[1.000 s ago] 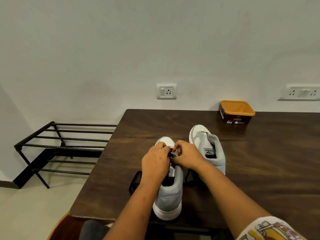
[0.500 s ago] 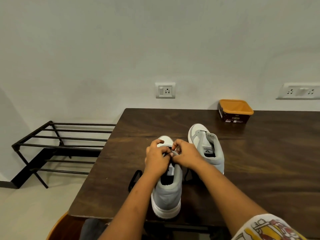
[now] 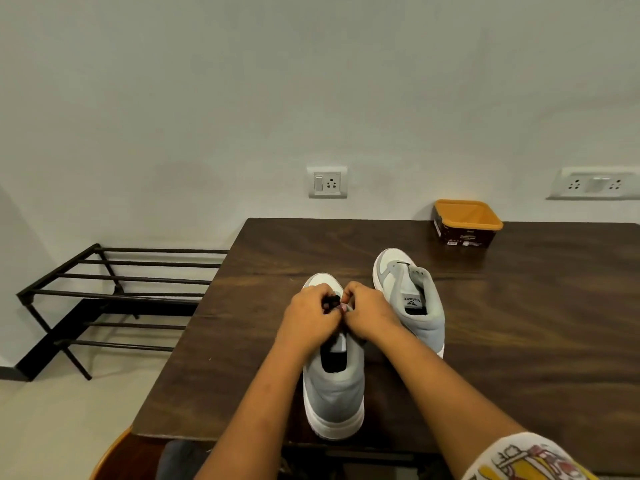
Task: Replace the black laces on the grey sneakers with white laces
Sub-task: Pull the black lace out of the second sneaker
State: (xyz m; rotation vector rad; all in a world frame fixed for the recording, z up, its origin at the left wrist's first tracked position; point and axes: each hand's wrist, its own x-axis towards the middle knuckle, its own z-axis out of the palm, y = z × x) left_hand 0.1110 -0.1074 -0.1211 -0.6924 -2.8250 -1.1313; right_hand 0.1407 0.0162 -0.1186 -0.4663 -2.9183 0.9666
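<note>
1. Viewing from the head camera, I find the near grey sneaker (image 3: pixel 334 393) standing heel toward me, close to the near edge of the worktop (image 3: pixel 519 323).
2. The left hand (image 3: pixel 311 320) has its fingers curled round a small bunch of black lace (image 3: pixel 331 302) over the front of that sneaker. The right hand (image 3: pixel 370 317), fingers also curled, pinches the same bunch from the right. The two hands touch.
3. Change: against a second ago, both hands sit nearer the toe, and more of the tongue (image 3: pixel 340 342) shows on their near side. The black loop that lay on the worktop just left of the sneaker no longer shows, though the left forearm (image 3: pixel 263 393) may cover that spot.
4. Meaning: I judge that the unlacing of this sneaker has reached the eyelets nearest the toe, with the freed lace being gathered between the hands.
5. The far grey sneaker (image 3: pixel 412 299) stands just right of the hands, toe pointing away. I can make out no lace on it and judge it already stripped.
6. No white laces are in view, so relacing is not yet begun on either sneaker.
7. An orange tub (image 3: pixel 465 221) sits at the far edge of the worktop, its contents hidden from me. A black rack (image 3: pixel 114 292) stands on the floor to the left.
</note>
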